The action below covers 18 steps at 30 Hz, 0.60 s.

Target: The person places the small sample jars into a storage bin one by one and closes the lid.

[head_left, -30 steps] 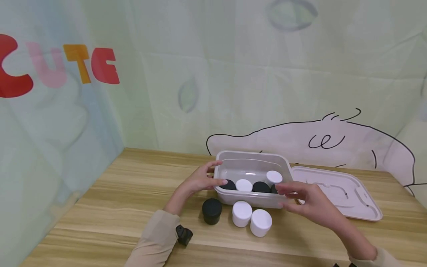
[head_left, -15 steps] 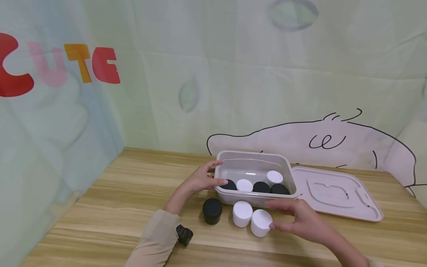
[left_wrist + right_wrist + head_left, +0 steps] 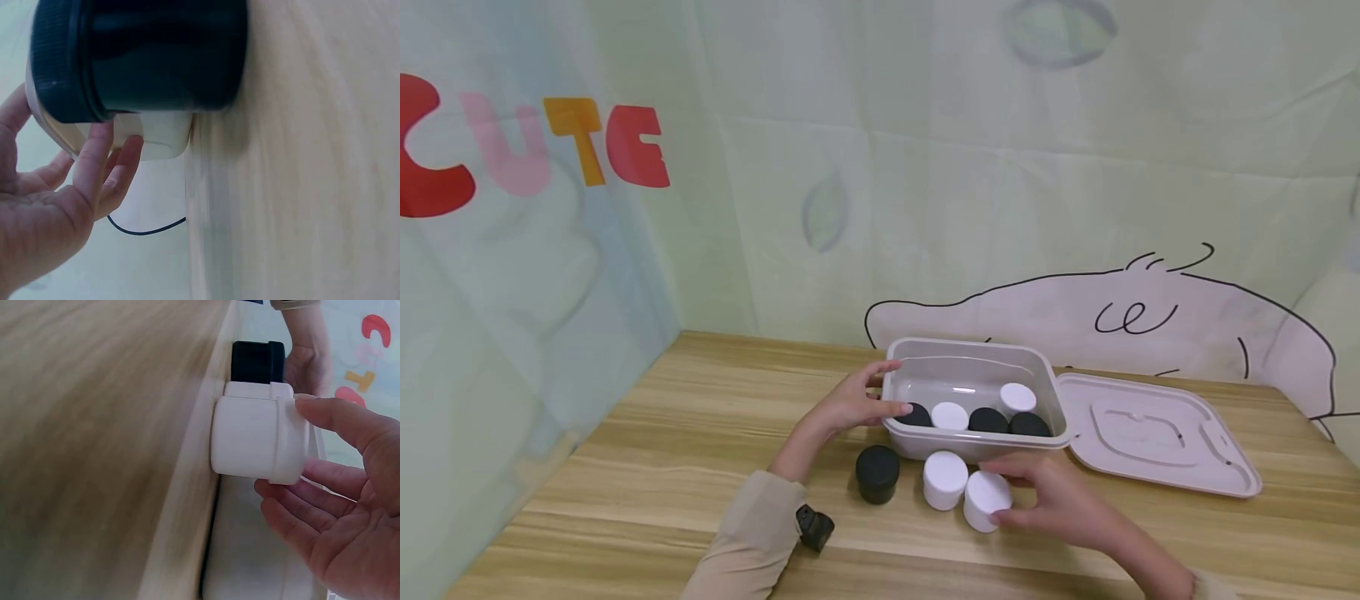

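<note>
My right hand [image 3: 1060, 500] has its thumb and fingers about the lid of a white jar [image 3: 987, 500] standing on the table. In the right wrist view the thumb lies along one side of this jar's lid [image 3: 290, 434] and the fingertips at the other. A second white jar [image 3: 945, 480] stands just to its left, and a black jar [image 3: 877, 475] farther left. My left hand [image 3: 853, 400] holds the left front corner of a grey plastic storage box [image 3: 977, 450], thumb over the rim. Inside the box are black jars [image 3: 988, 420] and white jars [image 3: 1017, 398].
The box's pale lid [image 3: 1157, 433] lies flat on the table to the right of the box. A printed cloth backdrop [image 3: 880, 208] hangs behind and left of the wooden table [image 3: 700, 417]. A small black device [image 3: 814, 528] sits at the left sleeve cuff.
My right hand has moved from the box's right front corner down and left to the nearest white jar, closing its fingers about it. The left hand stays at the box.
</note>
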Each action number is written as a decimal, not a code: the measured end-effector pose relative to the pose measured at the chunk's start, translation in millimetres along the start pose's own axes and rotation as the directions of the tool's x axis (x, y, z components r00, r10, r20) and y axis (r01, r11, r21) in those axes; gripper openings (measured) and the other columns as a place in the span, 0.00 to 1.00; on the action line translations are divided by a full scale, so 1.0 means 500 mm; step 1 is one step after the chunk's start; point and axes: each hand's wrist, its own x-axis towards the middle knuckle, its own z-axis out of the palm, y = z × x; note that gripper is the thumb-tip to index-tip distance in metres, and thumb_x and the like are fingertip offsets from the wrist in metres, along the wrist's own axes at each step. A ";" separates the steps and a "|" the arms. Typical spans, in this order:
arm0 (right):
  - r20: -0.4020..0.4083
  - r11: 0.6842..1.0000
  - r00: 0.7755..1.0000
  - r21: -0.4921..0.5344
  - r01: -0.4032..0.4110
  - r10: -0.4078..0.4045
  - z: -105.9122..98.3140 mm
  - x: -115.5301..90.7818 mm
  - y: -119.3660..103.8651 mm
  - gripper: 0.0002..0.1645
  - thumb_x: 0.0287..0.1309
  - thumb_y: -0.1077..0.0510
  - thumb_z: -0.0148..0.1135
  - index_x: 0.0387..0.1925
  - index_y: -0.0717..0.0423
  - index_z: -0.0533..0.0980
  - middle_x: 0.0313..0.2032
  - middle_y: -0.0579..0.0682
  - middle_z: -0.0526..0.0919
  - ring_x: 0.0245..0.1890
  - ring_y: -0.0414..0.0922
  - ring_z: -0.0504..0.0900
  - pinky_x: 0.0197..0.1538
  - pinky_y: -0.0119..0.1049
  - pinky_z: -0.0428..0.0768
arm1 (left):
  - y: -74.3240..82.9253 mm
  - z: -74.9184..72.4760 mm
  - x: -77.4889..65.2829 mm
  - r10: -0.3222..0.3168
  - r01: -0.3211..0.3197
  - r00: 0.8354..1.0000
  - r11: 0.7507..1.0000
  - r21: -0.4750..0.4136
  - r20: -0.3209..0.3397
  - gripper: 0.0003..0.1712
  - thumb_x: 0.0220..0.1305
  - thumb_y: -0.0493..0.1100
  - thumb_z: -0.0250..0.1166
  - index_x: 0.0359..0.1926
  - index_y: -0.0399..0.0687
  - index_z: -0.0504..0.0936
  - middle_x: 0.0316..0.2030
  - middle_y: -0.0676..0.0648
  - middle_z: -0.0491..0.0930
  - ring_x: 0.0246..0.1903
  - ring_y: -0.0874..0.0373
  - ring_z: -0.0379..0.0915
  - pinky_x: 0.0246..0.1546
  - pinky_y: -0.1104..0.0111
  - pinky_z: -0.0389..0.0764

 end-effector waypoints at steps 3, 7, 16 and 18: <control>0.010 0.999 1.000 -0.025 -0.026 0.026 0.003 0.002 -0.002 0.26 0.40 0.60 0.71 0.44 0.65 0.77 0.42 0.53 0.81 0.44 0.43 0.78 0.43 0.41 0.79 | 0.001 0.001 -0.001 -0.005 0.005 1.000 1.000 -0.002 0.000 0.41 0.51 0.38 0.68 0.65 0.44 0.61 0.59 0.31 0.62 0.51 0.42 0.69 0.39 0.58 0.79; 0.012 0.999 0.999 -0.032 -0.040 0.041 0.003 0.004 -0.004 0.26 0.40 0.60 0.71 0.44 0.65 0.77 0.42 0.53 0.81 0.43 0.43 0.78 0.43 0.40 0.79 | 0.000 0.000 -0.002 -0.005 0.005 1.000 1.000 -0.006 0.000 0.40 0.51 0.38 0.68 0.65 0.45 0.61 0.59 0.31 0.62 0.51 0.43 0.69 0.39 0.58 0.79; -0.064 0.999 0.997 0.000 0.050 -0.050 -0.023 -0.004 -0.020 0.24 0.40 0.60 0.72 0.43 0.63 0.78 0.41 0.51 0.83 0.43 0.37 0.78 0.42 0.39 0.79 | -0.002 -0.001 0.000 0.007 -0.007 1.000 1.000 -0.010 0.009 0.41 0.51 0.38 0.68 0.65 0.43 0.60 0.60 0.30 0.61 0.52 0.42 0.68 0.39 0.59 0.79; -0.095 0.997 0.993 -0.014 0.075 -0.076 -0.037 -0.006 -0.028 0.24 0.40 0.61 0.72 0.43 0.62 0.78 0.40 0.51 0.83 0.42 0.36 0.78 0.41 0.38 0.79 | -0.001 -0.001 0.000 0.003 -0.003 1.000 1.000 -0.015 0.006 0.41 0.51 0.38 0.68 0.65 0.43 0.60 0.60 0.30 0.61 0.52 0.42 0.68 0.38 0.59 0.79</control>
